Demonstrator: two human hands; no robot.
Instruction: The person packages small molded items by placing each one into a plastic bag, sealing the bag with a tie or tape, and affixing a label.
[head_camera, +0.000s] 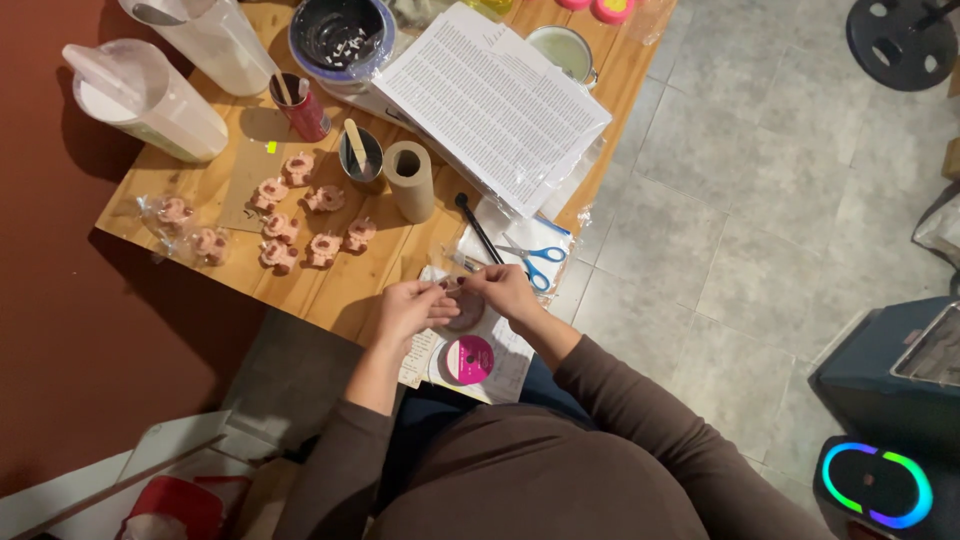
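Both hands, left hand (408, 308) and right hand (502, 291), pinch a small brown piece (458, 290) between them.

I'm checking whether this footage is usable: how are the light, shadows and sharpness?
Head view: warm indoor light, with soft shadows left of the jugs; wide-angle bend toward the edges; the small brown piece between the left hand and right hand is too small and soft to make out; the speaker's glowing ring is bright against its dim corner.
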